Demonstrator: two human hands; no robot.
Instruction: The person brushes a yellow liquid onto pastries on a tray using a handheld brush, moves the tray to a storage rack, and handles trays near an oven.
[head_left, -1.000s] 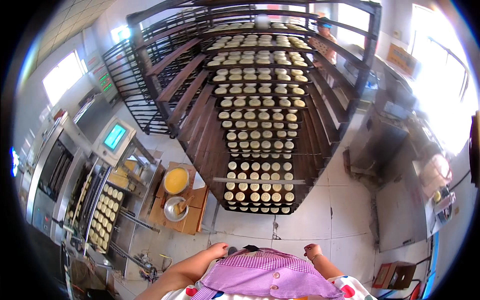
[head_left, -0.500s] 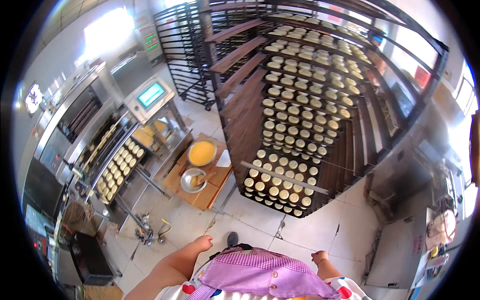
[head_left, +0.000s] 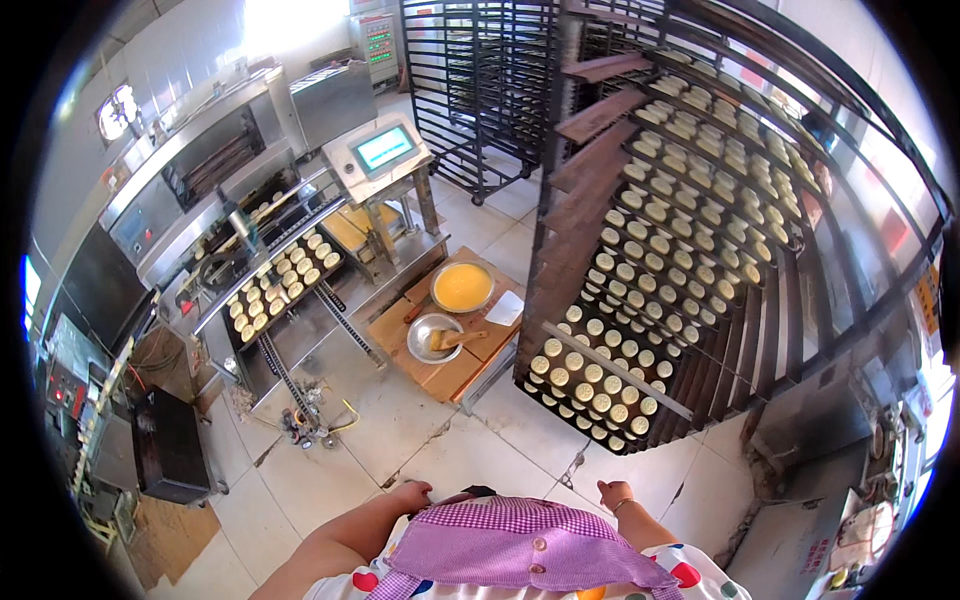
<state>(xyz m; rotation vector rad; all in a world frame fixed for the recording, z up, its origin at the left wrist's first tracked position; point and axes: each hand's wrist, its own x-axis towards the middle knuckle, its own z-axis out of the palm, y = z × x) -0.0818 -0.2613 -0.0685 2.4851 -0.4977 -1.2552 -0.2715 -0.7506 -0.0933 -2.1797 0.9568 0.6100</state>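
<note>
My left hand [head_left: 411, 495] hangs at waist height beside my purple apron [head_left: 500, 540], fingers curled in and nothing seen in them. On the other side of the apron my right hand [head_left: 616, 494] is also loosely closed, with nothing visible in it. Both are apart from everything around me. Ahead, a wooden-topped stand [head_left: 400, 325] carries a bowl of yellow liquid [head_left: 463, 287] and a metal bowl [head_left: 422, 352] with a brush [head_left: 455, 340] resting in it. To the right of the stand rises a tall rack [head_left: 556, 190] with many trays of round pastries [head_left: 592, 373].
At left, a tray of pastries [head_left: 290, 277] sits on a machine's conveyor, near a control panel with a lit screen [head_left: 384, 148]. Another dark rack [head_left: 470, 110] stands behind. A black box on wheels [head_left: 172, 445] is at lower left, a metal cabinet [head_left: 800, 515] at right.
My view has turned left, so the rack, stand and machine now appear further right. I seem a little closer to the stand. Both hands stay low by the apron, still curled.
</note>
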